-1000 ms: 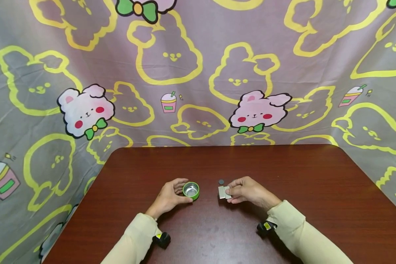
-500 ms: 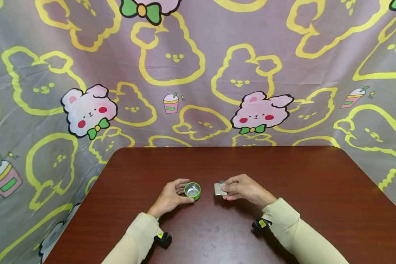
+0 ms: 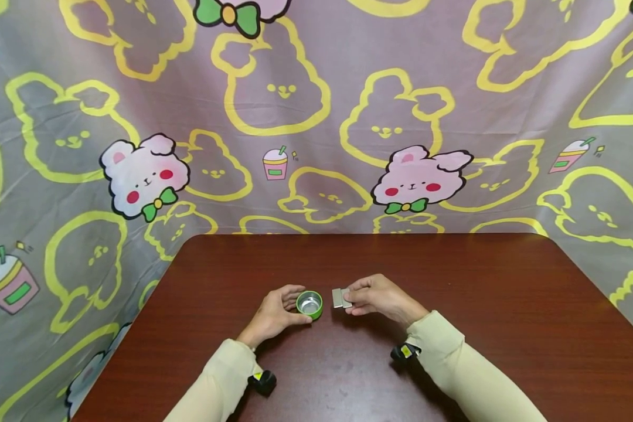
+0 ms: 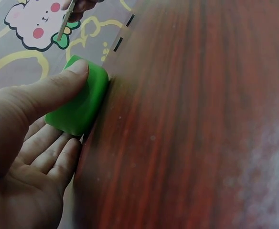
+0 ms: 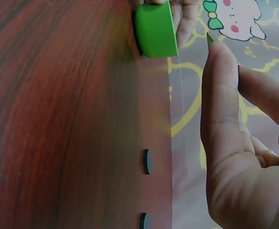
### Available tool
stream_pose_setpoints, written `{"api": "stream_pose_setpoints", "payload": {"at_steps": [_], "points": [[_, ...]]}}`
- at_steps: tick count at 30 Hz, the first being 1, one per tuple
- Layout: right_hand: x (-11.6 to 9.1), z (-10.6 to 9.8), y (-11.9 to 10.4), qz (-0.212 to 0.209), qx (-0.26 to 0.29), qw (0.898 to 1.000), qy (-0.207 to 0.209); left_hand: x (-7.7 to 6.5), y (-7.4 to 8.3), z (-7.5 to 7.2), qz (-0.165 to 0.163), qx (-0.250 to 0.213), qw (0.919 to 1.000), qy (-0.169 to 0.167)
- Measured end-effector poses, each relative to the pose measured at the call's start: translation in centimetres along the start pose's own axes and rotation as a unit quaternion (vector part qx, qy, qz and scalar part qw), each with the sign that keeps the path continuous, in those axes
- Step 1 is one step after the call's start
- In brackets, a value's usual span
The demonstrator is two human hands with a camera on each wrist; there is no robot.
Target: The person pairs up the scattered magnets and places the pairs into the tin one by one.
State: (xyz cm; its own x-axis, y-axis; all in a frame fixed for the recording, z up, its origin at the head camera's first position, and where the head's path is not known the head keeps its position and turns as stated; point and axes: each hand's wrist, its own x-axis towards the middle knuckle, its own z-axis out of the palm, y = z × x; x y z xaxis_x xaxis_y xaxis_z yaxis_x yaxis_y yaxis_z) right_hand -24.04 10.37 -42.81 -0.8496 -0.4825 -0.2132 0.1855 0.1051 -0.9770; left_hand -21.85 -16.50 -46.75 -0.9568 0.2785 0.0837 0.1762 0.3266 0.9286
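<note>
A small round green bowl [image 3: 309, 305] with a shiny metal inside stands upright on the table. My left hand [image 3: 275, 313] grips its left side, thumb at the near wall and fingers at the far wall. Just right of the bowl, my right hand [image 3: 375, 297] pinches a flat silvery-grey rectangular piece [image 3: 337, 298] between thumb and fingers; a step or seam runs across it. This piece is held above the table, apart from the bowl. The left wrist view shows the piece [image 4: 66, 21] edge-on; its other end is hidden by my fingers.
Two small dark discs, a farther disc [image 5: 147, 161] and a nearer disc [image 5: 145, 221], lie on the table in the right wrist view. My right hand hides them from the head view. A patterned curtain [image 3: 316, 105] hangs behind the brown table [image 3: 453, 264].
My right hand has moved left with the grey piece, closer to the bowl, and now covers the dark disc seen earlier. The left hand still holds the bowl in place.
</note>
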Motion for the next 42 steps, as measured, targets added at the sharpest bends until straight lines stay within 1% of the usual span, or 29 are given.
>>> {"api": "stream_pose_setpoints", "payload": {"at_steps": [12,18,20,31,38,42], "points": [[1.0,1.3,0.2,0.000,0.021,1.000,-0.008,-0.2,-0.2,-0.1,-0.002,0.000,1.0000,-0.001],[1.5,1.9,0.3,0.007,0.028,1.000,-0.007,-0.2,-0.2,-0.1,-0.003,-0.001,1.0000,-0.004],[1.7,2.1,0.2,0.007,0.029,1.000,-0.007,-0.2,-0.1,-0.1,-0.008,-0.006,0.9999,-0.003],[2.5,3.0,0.2,0.026,0.042,0.999,-0.009,0.1,0.2,-0.1,-0.003,-0.013,0.9999,-0.007],[2.9,3.3,0.3,0.039,0.038,0.998,-0.008,0.2,0.2,-0.1,-0.004,-0.017,0.9998,-0.007],[3.0,3.4,0.5,0.040,0.035,0.999,-0.006,0.2,0.2,-0.2,-0.003,-0.012,0.9999,-0.008]]}}
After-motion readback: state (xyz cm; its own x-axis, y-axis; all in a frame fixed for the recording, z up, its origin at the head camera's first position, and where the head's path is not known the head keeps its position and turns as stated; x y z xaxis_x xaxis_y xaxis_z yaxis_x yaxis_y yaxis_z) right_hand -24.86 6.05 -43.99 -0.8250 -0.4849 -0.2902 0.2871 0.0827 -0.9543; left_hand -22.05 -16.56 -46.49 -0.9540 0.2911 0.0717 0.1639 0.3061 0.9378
